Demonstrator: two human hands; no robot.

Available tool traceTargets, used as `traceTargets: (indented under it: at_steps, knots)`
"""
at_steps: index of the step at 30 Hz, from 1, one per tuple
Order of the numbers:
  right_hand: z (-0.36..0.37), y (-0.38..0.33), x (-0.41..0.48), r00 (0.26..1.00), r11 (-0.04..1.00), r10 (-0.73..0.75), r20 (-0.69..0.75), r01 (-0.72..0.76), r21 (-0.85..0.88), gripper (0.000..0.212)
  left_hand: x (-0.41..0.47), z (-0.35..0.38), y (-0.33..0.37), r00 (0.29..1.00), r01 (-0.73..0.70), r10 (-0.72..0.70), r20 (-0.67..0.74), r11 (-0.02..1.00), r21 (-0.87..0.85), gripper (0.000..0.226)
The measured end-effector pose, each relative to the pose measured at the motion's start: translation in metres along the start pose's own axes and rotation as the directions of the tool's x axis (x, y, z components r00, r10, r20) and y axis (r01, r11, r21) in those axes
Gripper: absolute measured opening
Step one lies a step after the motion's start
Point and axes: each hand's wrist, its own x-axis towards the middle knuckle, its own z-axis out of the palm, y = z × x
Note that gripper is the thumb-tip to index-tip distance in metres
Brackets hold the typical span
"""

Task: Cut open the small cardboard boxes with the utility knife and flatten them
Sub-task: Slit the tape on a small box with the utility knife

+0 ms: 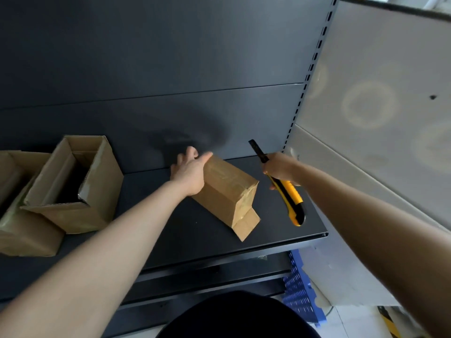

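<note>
A small taped cardboard box (228,191) lies tilted on the dark shelf (185,230), one flap loose at its near end. My left hand (189,173) grips its far end, thumb on top and fingers wrapped behind. My right hand (280,169) holds a yellow and black utility knife (289,195) to the right of the box, blade extended and pointing up and away. The blade is apart from the box.
Two open cardboard boxes stand at the left: one (73,184) with its flaps up, another (22,208) partly under it at the frame edge. The shelf's front edge (292,242) runs close below the knife. A blue crate (302,291) sits on the floor lower right.
</note>
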Motion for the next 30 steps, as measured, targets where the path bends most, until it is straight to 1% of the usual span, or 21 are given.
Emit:
traceTargets:
  at_steps: [1, 2, 3, 4, 5, 8, 9, 10, 11, 13, 15, 16, 17, 19, 20, 21, 23, 25, 26, 28, 30]
  knots:
    - [0.005, -0.001, 0.0, 0.999, 0.999, 0.004, 0.036, -0.006, 0.049, 0.022, -0.003, 0.002, 0.006, 0.991, 0.081, -0.085, -0.099, 0.996, -0.039, 0.064]
    - [0.009, -0.003, 0.0, 0.998, 0.997, 0.013, 0.068, -0.019, 0.08, 0.028, -0.005, 0.005, 0.011, 0.972, 0.169, -0.185, -0.144, 0.979, -0.117, 0.051]
    - [0.013, -0.005, -0.001, 0.995, 0.994, 0.027, 0.094, -0.037, 0.103, 0.031, -0.008, 0.007, 0.014, 0.953, 0.246, -0.275, -0.128, 0.948, -0.202, 0.041]
    - [0.017, -0.005, -0.002, 0.992, 0.99, 0.041, 0.115, -0.056, 0.128, 0.033, -0.009, 0.009, 0.017, 0.941, 0.302, -0.332, -0.07, 0.912, -0.277, 0.038]
    - [0.018, -0.006, -0.002, 0.987, 0.984, 0.057, 0.148, -0.08, 0.161, 0.033, -0.01, 0.012, 0.019, 0.935, 0.328, -0.354, -0.015, 0.882, -0.338, 0.045]
    - [0.016, -0.006, -0.006, 0.927, 0.942, 0.084, 0.365, -0.193, 0.273, 0.031, -0.012, 0.015, 0.016, 0.955, 0.291, -0.279, 0.097, 0.836, -0.466, 0.095]
    - [0.016, -0.007, -0.007, 0.906, 0.935, 0.077, 0.415, -0.21, 0.284, 0.031, -0.014, 0.014, 0.015, 0.964, 0.267, -0.237, 0.123, 0.838, -0.476, 0.105]
    - [0.016, -0.008, -0.007, 0.906, 0.932, 0.077, 0.416, -0.214, 0.293, 0.031, -0.014, 0.014, 0.014, 0.97, 0.24, -0.192, 0.148, 0.848, -0.472, 0.106]
    - [0.018, -0.01, -0.006, 0.924, 0.929, 0.087, 0.373, -0.21, 0.304, 0.031, -0.014, 0.014, 0.012, 0.975, 0.208, -0.145, 0.167, 0.86, -0.467, 0.1]
    - [0.022, -0.014, -0.003, 0.966, 0.945, 0.091, 0.24, -0.16, 0.287, 0.03, -0.014, 0.012, 0.011, 0.987, 0.112, -0.046, 0.154, 0.882, -0.458, 0.076]
    - [0.025, -0.017, 0.0, 0.986, 0.973, 0.039, 0.164, -0.075, 0.22, 0.029, -0.015, 0.01, 0.012, 0.992, 0.018, 0.043, 0.12, 0.885, -0.465, 0.06]
    - [0.026, -0.017, 0.001, 0.991, 0.985, 0.002, 0.136, -0.025, 0.168, 0.027, -0.016, 0.009, 0.013, 0.989, 0.013, 0.057, 0.136, 0.887, -0.462, 0.062]
    - [0.026, -0.016, 0.003, 0.994, 0.994, -0.04, 0.104, 0.028, 0.107, 0.025, -0.017, 0.01, 0.015, 0.983, 0.035, 0.048, 0.179, 0.901, -0.433, 0.074]
    - [0.024, -0.014, 0.005, 0.991, 0.993, -0.116, 0.062, 0.118, -0.03, 0.023, -0.019, 0.012, 0.017, 0.958, 0.096, -0.013, 0.285, 0.955, -0.28, 0.111]
    - [0.023, -0.012, 0.005, 0.987, 0.981, -0.147, 0.061, 0.154, -0.119, 0.023, -0.021, 0.014, 0.018, 0.954, 0.098, -0.036, 0.297, 0.975, -0.197, 0.122]
    - [0.02, -0.011, 0.004, 0.982, 0.956, -0.176, 0.067, 0.186, -0.229, 0.024, -0.022, 0.017, 0.019, 0.959, 0.083, -0.039, 0.279, 0.986, -0.147, 0.127]
    - [0.014, -0.009, 0.001, 0.969, 0.853, -0.232, 0.082, 0.243, -0.461, 0.027, -0.021, 0.022, 0.016, 0.975, 0.039, -0.004, 0.222, 0.987, -0.153, 0.125]
    - [0.007, -0.009, -0.004, 0.951, 0.726, -0.29, 0.108, 0.293, -0.623, 0.035, -0.019, 0.022, 0.009, 0.982, -0.011, 0.052, 0.182, 0.975, -0.221, 0.118]
    - [0.004, -0.01, -0.007, 0.938, 0.657, -0.321, 0.131, 0.32, -0.683, 0.038, -0.018, 0.022, 0.004, 0.982, -0.032, 0.078, 0.175, 0.968, -0.251, 0.115]
    - [-0.001, -0.014, -0.011, 0.906, 0.511, -0.38, 0.185, 0.373, -0.774, 0.033, -0.017, 0.021, -0.004, 0.977, -0.055, 0.112, 0.181, 0.954, -0.296, 0.113]
    - [-0.003, -0.022, -0.014, 0.872, 0.405, -0.433, 0.226, 0.413, -0.816, 0.029, -0.018, 0.021, -0.01, 0.97, -0.057, 0.139, 0.199, 0.928, -0.368, 0.116]
